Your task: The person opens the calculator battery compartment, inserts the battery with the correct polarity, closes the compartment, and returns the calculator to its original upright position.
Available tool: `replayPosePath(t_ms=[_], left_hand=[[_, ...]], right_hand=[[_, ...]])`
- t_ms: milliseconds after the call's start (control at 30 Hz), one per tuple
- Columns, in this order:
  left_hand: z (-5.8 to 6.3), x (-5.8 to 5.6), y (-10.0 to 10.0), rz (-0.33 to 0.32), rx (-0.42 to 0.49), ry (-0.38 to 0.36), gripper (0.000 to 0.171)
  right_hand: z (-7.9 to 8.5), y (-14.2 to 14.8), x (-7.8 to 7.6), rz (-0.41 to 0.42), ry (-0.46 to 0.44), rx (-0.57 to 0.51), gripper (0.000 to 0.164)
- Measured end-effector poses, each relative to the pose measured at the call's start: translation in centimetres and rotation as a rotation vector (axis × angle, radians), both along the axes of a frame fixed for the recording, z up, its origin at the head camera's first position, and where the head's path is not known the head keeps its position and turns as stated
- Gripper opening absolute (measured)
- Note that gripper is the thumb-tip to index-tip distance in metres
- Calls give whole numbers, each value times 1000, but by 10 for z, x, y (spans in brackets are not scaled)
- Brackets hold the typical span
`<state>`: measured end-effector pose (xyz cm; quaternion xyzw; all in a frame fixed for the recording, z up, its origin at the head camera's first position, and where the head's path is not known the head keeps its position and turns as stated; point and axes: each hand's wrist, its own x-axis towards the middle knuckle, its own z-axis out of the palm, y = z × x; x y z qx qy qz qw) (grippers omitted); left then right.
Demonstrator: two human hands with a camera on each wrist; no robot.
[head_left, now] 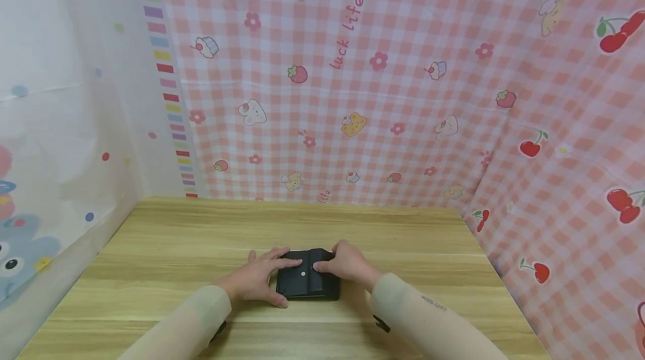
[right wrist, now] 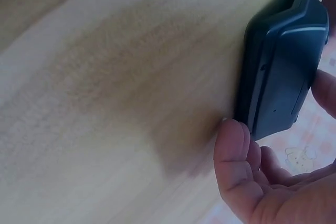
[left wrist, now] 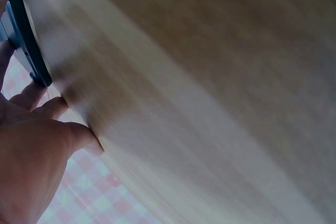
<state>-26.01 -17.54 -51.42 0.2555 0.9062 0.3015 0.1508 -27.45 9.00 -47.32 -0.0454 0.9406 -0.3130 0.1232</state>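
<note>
A black wallet [head_left: 293, 287] lies flat on the table in the head view, with a raised flap strip [head_left: 315, 284] on its right part and a small silver snap [head_left: 303, 274] beside the strip. My left hand [head_left: 256, 277] spreads straight fingers over the wallet's left side, thumb at the near left corner. With my right hand [head_left: 349, 263] I grip the far right part, thumb on top of the strip and the other fingers at the edge. The right wrist view shows the wallet's thick side [right wrist: 289, 72]; in the left wrist view only its dark edge [left wrist: 34, 45] shows.
The wood-grain table [head_left: 201, 231] extends around the wallet. A pink checked cloth [head_left: 322, 141] hangs behind its back edge and along the right, and a white patterned cloth [head_left: 65, 113] hangs on the left.
</note>
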Motion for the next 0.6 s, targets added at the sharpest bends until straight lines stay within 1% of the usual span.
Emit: replayPosePath(t_ms=[133, 300, 600], left_hand=[[1, 0, 0, -3, 0, -6, 93], [3, 1, 0, -6, 0, -6, 92], [5, 2, 0, -8, -7, -6, 92]], right_hand=[[-2, 0, -4, -20, -32, -3, 73], [0, 0, -5, -41, -66, -20, 76], [-5, 1, -6, -62, -89, -49, 81]])
